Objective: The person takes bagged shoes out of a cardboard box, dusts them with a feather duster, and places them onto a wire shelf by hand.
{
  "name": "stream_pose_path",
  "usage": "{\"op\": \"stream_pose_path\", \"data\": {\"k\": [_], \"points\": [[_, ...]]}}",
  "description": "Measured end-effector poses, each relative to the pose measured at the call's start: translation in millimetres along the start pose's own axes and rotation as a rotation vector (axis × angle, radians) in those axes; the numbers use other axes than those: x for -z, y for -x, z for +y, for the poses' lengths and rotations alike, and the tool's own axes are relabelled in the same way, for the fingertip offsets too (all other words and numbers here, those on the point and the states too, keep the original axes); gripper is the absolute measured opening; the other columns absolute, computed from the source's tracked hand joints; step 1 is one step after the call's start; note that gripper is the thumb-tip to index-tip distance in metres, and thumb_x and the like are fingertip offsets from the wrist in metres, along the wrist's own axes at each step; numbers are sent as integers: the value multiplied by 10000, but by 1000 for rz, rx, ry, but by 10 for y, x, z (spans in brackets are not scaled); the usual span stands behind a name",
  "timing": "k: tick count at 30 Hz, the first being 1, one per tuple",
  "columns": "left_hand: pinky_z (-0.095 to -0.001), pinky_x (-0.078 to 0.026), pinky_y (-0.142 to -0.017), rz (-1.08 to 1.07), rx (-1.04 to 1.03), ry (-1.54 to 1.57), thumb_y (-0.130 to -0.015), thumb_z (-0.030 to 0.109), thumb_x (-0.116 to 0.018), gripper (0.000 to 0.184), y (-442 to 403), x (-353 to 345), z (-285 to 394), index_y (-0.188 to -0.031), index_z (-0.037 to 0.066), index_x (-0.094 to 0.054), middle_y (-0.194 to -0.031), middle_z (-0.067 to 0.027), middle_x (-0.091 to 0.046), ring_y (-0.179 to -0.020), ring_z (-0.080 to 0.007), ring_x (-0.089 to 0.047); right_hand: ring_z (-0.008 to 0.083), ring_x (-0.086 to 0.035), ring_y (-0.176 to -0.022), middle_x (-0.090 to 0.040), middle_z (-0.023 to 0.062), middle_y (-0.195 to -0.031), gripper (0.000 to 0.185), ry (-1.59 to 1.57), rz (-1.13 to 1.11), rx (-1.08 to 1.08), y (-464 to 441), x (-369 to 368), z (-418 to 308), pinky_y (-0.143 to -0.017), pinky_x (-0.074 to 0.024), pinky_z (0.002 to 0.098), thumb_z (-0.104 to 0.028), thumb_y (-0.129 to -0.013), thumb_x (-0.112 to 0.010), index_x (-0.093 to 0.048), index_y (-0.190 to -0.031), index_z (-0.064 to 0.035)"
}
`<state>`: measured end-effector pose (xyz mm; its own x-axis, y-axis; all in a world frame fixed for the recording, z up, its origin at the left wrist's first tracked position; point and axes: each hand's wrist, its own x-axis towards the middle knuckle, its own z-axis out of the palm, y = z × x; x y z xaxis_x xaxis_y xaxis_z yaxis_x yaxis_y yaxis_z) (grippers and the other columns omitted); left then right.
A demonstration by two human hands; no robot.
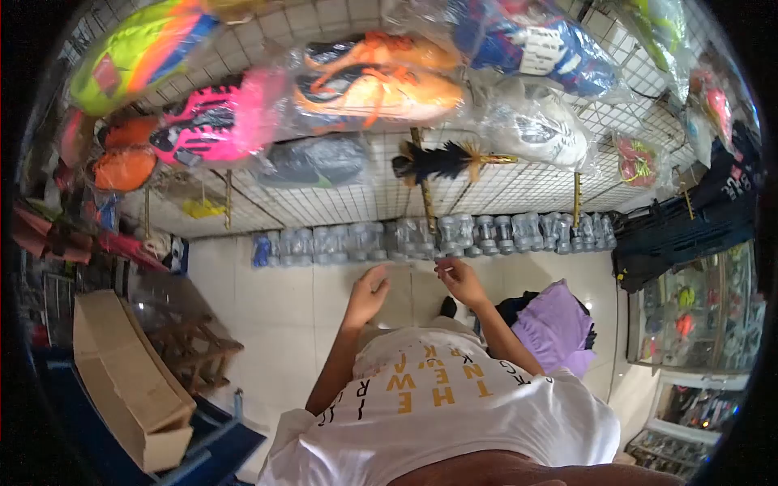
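My left hand [371,293] is raised in front of my shirt, palm inward, with thumb and fingers apart and nothing visible in it. Across from it, my right hand [459,281] has its fingers drawn together in a pinch; anything between the fingertips is too small to make out. Just beyond both hands, a row of grey plastic-wrapped dumbbells [409,239] lines the foot of the wire grid wall [324,198]. Above them a dark feathered shuttlecock-like item [442,162] hangs from a hook.
Bagged shoes hang on the grid, including an orange pair [381,93] and a pink one [219,117]. An open cardboard box [130,381] stands left beside a wooden stool [194,348]. Purple cloth [555,324] lies right, near a glass display case [689,308].
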<state>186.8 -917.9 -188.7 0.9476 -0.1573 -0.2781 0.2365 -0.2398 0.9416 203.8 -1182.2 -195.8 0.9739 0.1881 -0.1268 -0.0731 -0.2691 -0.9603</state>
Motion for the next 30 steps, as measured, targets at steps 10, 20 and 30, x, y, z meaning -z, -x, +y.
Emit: {"op": "stream_pose_path", "data": {"k": [10, 20, 30], "points": [[-321, -473, -910, 50, -1, -172, -890, 115, -584, 367, 109, 1191, -495, -1225, -21, -518, -1159, -167, -615, -1116, -266, -586, 143, -626, -798, -655, 88, -949, 202, 159, -92, -27, 60, -1250, -81, -705, -511, 277, -95, -906, -583, -584, -1083, 2], [-290, -487, -853, 196, -68, 24, -915, 75, -546, 289, 493, 1650, -671, -1184, -32, -537, -1106, -131, -637, -1035, -180, -608, 154, -605, -847, -629, 96, -987, 216, -125, -66, -3, -159, -1736, -325, -782, -501, 294, 1, -887, -494, -554, -1092, 27], [-295, -403, -975, 269, -278, 199, -953, 60, -496, 303, 846, 3273, -736, -1247, -11, -481, -1193, -150, -583, -1153, -201, -542, 118, -597, -878, -641, 68, -984, 220, -321, 74, 129, -642, -3505, -1214, -782, -494, 257, -30, -912, -520, -541, -1128, 1]]}}
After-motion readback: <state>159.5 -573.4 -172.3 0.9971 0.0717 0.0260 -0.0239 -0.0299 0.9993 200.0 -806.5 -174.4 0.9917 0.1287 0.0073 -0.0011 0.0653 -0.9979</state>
